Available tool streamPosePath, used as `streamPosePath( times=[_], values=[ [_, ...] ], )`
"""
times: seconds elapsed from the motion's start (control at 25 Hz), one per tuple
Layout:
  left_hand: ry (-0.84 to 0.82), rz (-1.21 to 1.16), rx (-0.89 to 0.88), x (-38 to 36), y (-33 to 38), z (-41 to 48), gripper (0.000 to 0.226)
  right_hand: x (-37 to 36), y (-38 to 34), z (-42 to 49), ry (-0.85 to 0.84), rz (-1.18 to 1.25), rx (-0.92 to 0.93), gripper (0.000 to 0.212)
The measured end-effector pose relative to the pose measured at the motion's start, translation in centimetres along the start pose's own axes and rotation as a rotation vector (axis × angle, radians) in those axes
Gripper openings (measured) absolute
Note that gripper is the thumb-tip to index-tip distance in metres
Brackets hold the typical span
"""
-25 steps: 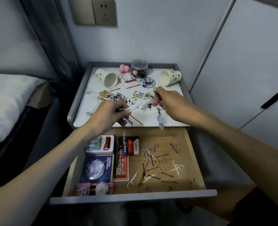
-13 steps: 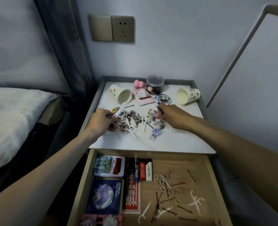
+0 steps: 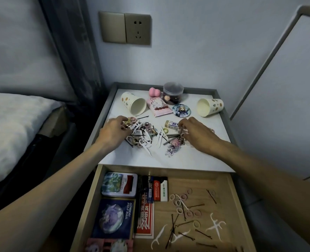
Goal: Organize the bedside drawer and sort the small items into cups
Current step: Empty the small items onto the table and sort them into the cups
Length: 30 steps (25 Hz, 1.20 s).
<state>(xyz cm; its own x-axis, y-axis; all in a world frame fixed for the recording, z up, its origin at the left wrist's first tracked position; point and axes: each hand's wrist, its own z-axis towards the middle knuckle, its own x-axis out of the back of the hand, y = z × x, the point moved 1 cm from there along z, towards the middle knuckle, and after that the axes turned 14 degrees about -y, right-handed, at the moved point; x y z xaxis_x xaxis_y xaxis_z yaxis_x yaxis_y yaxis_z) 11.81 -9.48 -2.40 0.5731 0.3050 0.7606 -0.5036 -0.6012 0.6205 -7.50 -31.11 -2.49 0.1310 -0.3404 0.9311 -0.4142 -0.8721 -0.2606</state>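
Observation:
A heap of small items [image 3: 143,137] (hair ties, bobby pins, white floss picks) lies on the white nightstand top [image 3: 196,157]. My left hand [image 3: 114,131] rests on the heap's left side, fingers pinched on a floss pick. My right hand [image 3: 196,131] pinches the ring of a keychain charm [image 3: 173,149] at the heap's right. Two spotted paper cups lie on their sides: one [image 3: 134,104] at the back left, one [image 3: 209,107] at the back right. The open wooden drawer [image 3: 241,215] below holds more hair ties, pins and floss picks [image 3: 190,220].
At the back stand a pink sponge [image 3: 154,91], a clear jar [image 3: 173,95], a pink packet [image 3: 158,107], a round badge [image 3: 181,110] and an eraser [image 3: 171,124]. The drawer's left holds a tin [image 3: 119,184], card boxes [image 3: 112,217] and lighters [image 3: 160,188]. A bed [image 3: 10,124] lies left.
The view has tilted up and moved closer to the nightstand. Both hands have spread slightly apart on the heap; the keychain charm now lies on the top by my right hand.

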Motion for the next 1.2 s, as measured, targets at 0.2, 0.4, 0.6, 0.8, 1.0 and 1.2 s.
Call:
streamPosePath(
  times=[0.2, 0.4, 0.6, 0.8, 1.0, 1.2],
  values=[
    [-0.08, 0.328, -0.025, 0.6, 2.1, -1.9, 0.043, 0.2, -0.7, -3.2, 0.104, -0.019, 0.039, 0.044],
    [-0.085, 0.324, -0.205, -0.3, 4.6, -5.2, 0.035, -1.0, -2.0, -8.8, 0.107, 0.049, 0.188, 0.033],
    [-0.475, 0.285, -0.353, -5.5, 6.5, -10.9, 0.024, -7.9, -0.2, -13.9, -0.344, -0.07, 0.0, 0.044],
    [-0.844, 0.479, -0.215, -13.8, 3.5, -13.5, 0.035, -14.4, 0.8, -13.8, -0.412, 0.195, -0.414, 0.065],
    [-0.908, 0.519, -0.179, -16.7, 1.9, -14.2, 0.038, -16.1, -0.3, -12.6, -0.23, 0.304, -0.285, 0.071],
    [-0.923, 0.45, -0.246, -18.2, 1.7, -14.2, 0.089, -14.9, -0.3, -12.0, -0.515, 0.0, -0.023, 0.107]
  ],
)
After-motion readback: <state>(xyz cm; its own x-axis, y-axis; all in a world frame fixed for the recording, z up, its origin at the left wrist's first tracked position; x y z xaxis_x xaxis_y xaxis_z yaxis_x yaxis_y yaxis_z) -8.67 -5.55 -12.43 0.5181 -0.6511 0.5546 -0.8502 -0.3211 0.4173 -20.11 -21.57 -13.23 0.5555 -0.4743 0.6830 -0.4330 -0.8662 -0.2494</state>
